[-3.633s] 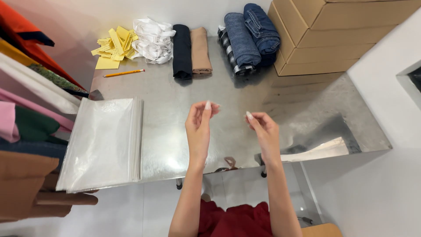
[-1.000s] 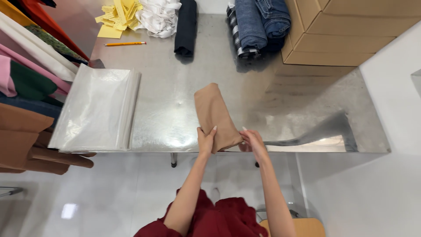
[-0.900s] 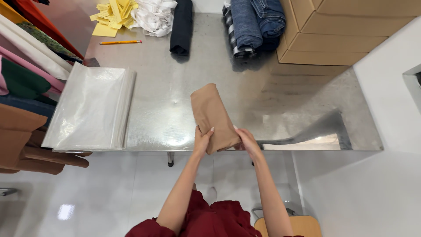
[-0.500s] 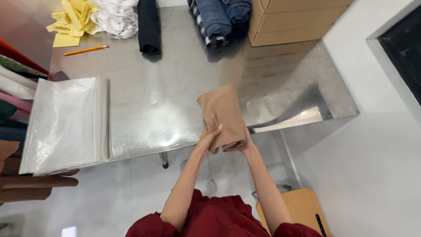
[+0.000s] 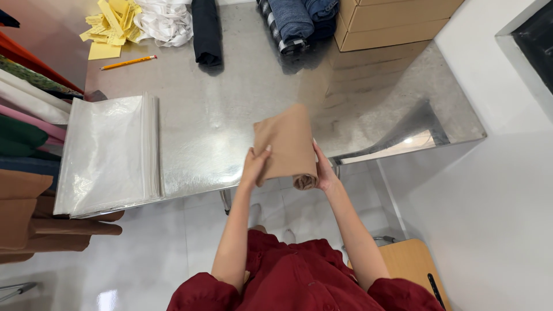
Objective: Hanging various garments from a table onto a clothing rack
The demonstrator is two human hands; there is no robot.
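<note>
Tan folded cloth bundle (image 5: 286, 145) sits clamped between your left hand (image 5: 254, 167) and right hand (image 5: 324, 171), fingers closed on its near end, lifted over the steel bench (image 5: 230, 115) edge. Judging by this, you're mid-carry; clear plastic bags (image 5: 106, 152) lie at nine o'clock, cardboard boxes (image 5: 391, 23) at one.

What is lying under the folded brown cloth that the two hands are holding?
Under the folded brown cloth, held by the left hand and right hand, the metal table shows around it. The table edge directly beneath is covered, so anything there cannot be seen.
</note>
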